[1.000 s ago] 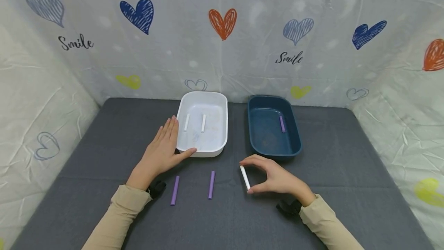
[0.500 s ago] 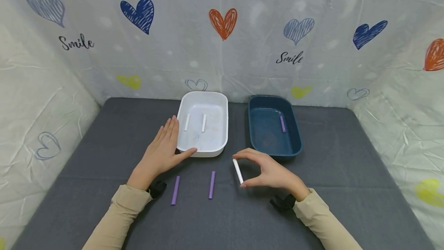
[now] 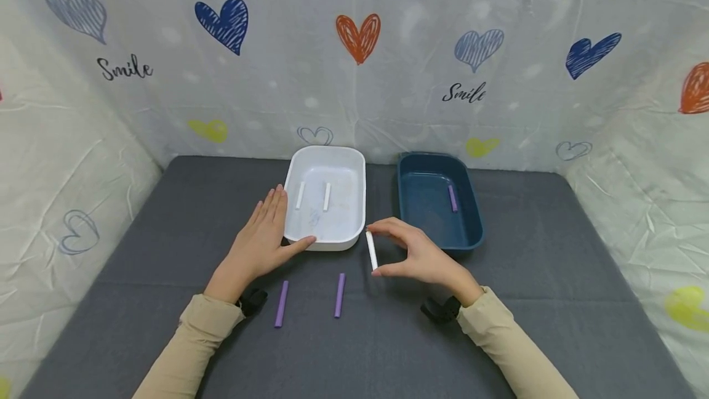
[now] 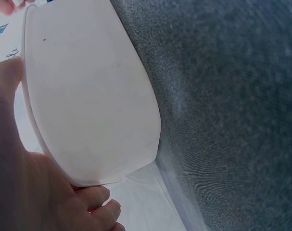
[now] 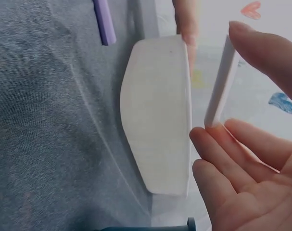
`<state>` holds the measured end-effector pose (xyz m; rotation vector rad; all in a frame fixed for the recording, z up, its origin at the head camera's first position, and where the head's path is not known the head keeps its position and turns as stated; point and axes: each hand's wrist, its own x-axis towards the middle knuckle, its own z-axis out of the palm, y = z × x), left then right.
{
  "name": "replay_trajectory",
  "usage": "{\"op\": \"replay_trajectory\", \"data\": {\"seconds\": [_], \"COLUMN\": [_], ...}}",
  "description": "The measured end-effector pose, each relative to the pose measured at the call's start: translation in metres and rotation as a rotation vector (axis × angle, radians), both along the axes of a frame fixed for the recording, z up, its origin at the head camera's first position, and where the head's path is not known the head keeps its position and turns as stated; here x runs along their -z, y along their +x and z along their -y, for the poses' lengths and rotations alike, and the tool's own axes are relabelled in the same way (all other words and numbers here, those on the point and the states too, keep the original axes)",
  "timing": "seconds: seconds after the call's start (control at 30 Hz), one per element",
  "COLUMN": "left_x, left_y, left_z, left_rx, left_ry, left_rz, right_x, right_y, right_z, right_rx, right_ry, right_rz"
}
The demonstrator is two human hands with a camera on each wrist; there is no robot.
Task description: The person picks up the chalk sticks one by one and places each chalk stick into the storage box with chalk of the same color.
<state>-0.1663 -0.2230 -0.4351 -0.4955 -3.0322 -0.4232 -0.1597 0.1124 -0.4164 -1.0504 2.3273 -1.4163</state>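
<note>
Nearest the person, two purple sticks (image 3: 281, 303) (image 3: 339, 295) lie on the gray counter (image 3: 166, 251), as before. Just past them, the right hand (image 3: 419, 255) pinches a white stick (image 3: 371, 250) between thumb and fingers (image 5: 261, 48). It has carried the stick up and left, so it is now just beside the white tub (image 3: 325, 199). The left hand (image 3: 256, 245) still rests flat against that tub, fingers straight. Farther right sits the blue tub (image 3: 437, 208) with one purple stick (image 3: 453, 197) inside.

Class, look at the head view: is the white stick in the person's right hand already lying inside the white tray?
No: the right hand pinches the white stick by its ends, just outside the white tray, near its right corner.
</note>
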Motion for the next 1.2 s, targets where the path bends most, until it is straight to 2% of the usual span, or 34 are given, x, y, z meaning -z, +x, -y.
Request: {"op": "replay_trajectory", "data": {"seconds": [0.3,0.77,0.93,1.2], "left_x": [-0.001,0.001,0.0,0.0], "left_y": [-0.001,-0.001,-0.001,-0.001], "left_z": [-0.001,-0.001,-0.001,-0.001], "left_rx": [0.0,-0.005,-0.006,-0.006], "left_ry": [0.0,-0.006,-0.004,-0.01], "left_rz": [0.0,0.0,-0.003,-0.004], "right_x": [-0.005,-0.016,-0.021,-0.032], "right_y": [-0.017,-0.046,-0.059,-0.079], "right_z": [0.012,0.026,0.031,0.045], "right_rx": [0.048,0.057,0.065,0.077], "right_ry": [-0.048,0.048,0.118,0.299], "right_rz": [0.017,0.013,-0.009,-0.082]}}
